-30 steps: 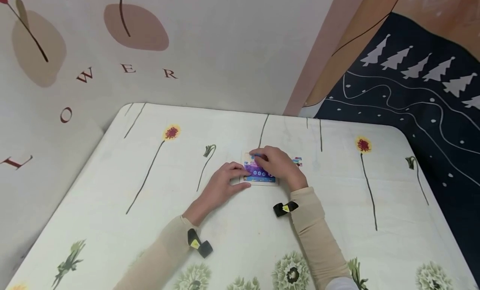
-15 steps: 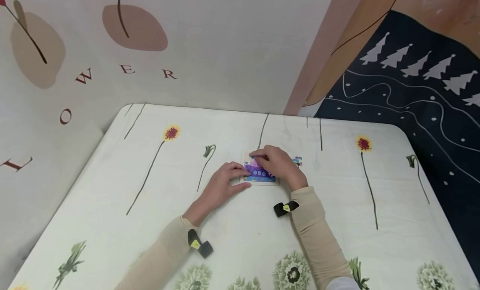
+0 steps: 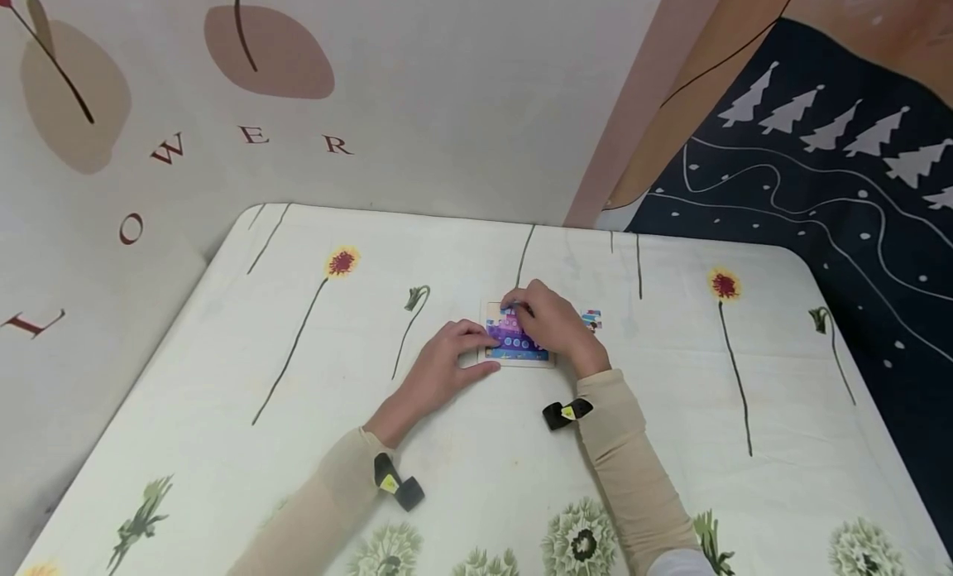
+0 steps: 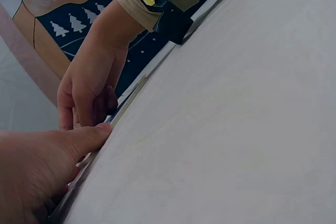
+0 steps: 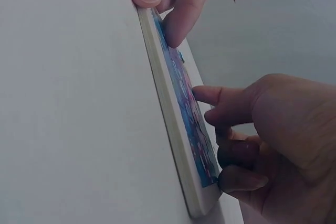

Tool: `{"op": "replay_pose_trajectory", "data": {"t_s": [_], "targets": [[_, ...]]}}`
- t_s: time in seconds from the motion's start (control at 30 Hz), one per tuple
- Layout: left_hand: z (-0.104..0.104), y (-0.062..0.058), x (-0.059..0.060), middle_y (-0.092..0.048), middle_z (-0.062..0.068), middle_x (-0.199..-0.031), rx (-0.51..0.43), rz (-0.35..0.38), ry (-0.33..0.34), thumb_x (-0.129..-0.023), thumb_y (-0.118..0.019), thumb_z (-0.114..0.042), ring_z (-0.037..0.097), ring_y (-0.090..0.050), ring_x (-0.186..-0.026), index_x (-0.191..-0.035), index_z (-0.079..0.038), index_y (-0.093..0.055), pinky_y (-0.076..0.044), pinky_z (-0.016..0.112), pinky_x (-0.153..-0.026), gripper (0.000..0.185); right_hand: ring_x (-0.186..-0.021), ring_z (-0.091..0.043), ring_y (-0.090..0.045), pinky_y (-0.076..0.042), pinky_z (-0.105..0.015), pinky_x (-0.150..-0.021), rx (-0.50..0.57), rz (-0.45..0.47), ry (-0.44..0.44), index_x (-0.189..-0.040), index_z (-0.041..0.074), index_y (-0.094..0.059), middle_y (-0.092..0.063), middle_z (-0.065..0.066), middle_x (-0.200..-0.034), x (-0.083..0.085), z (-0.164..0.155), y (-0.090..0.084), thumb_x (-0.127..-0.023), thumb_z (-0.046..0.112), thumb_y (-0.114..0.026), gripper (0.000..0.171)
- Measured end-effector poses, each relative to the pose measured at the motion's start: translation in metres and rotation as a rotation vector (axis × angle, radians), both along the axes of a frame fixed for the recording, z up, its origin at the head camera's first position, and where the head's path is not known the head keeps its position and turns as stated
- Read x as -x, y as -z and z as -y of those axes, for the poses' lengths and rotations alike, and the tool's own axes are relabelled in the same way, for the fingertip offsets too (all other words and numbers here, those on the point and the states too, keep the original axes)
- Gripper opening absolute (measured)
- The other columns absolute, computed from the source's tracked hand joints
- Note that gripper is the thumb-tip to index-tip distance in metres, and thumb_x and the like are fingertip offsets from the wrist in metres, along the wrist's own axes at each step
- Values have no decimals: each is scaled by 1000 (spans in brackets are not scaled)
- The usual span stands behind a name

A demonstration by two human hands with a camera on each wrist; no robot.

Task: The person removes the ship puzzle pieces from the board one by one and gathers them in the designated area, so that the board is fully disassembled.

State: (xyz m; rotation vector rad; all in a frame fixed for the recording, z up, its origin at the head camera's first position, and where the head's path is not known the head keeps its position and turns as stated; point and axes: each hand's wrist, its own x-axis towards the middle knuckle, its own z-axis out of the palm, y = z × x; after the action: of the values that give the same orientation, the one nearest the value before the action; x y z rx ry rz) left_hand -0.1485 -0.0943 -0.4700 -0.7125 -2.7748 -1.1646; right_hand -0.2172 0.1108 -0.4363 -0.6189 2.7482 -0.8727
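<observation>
The puzzle board (image 3: 516,344) lies mid-counter (image 3: 298,410), steadied by the left hand (image 3: 439,369); the right hand (image 3: 547,324) has shifted slightly toward the far edge, fingers pinching a piece

home room | flowered tablecloth (image 3: 298,410) — lettered wall decor (image 3: 253,137) — tree-print fabric (image 3: 819,170)

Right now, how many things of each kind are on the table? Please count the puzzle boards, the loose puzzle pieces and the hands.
Puzzle board: 1
Loose puzzle piece, right of the board: 1
Hands on the board: 2, the left hand and the right hand
Total: 4
</observation>
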Motion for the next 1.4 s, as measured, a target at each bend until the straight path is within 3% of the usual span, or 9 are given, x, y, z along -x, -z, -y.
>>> {"op": "replay_pose_trajectory", "data": {"t_s": [0.4, 0.73, 0.97, 1.1, 1.4], "targets": [[-1, -1, 1, -59, -10, -114, -4, 13, -3, -85, -75, -35, 9, -50, -104, -110, -20, -74, -45, 32, -89, 30, -68, -22, -50, -43, -33, -63, -96, -62, 1, -106, 18, -62, -44, -7, -100, 1, 10, -1, -96, 1, -47, 26], [-1, -4, 0, -59, -9, -116, 9, 27, -7, -86, -74, -34, 9, -50, -105, -113, -20, -73, -44, 31, -90, 31, -81, -21, -51, -45, -37, -78, 39, -8, 8, -103, 18, -63, -54, -3, -99, 5, 3, -1, -101, 10, -40, 25], [-2, -4, 0, -60, -8, -115, 14, 29, -1, -86, -74, -33, 9, -50, -105, -112, -19, -74, -44, 32, -91, 30, -96, -21, -54, -45, -40, -90, 122, 65, 6, -113, 11, -62, -58, -6, -110, 8, -5, 0, -98, 14, -53, 17], [-2, -4, 0, -60, -8, -114, 11, 27, -1, -86, -74, -33, 10, -51, -105, -111, -19, -74, -44, 32, -90, 29, -94, -22, -55, -47, -39, -87, 141, 101, 24, -110, 9, -64, -59, -7, -109, 8, -9, 0, -97, 19, -58, 16], [-2, -4, 0, -59, -8, -116, 13, 30, -3, -86, -75, -33, 10, -50, -105, -112, -19, -73, -44, 33, -90, 30, -84, -21, -55, -45, -35, -73, 172, 98, 24, -105, 19, -70, -63, -3, -97, 10, -18, -5, -96, 20, -63, 11]]}}
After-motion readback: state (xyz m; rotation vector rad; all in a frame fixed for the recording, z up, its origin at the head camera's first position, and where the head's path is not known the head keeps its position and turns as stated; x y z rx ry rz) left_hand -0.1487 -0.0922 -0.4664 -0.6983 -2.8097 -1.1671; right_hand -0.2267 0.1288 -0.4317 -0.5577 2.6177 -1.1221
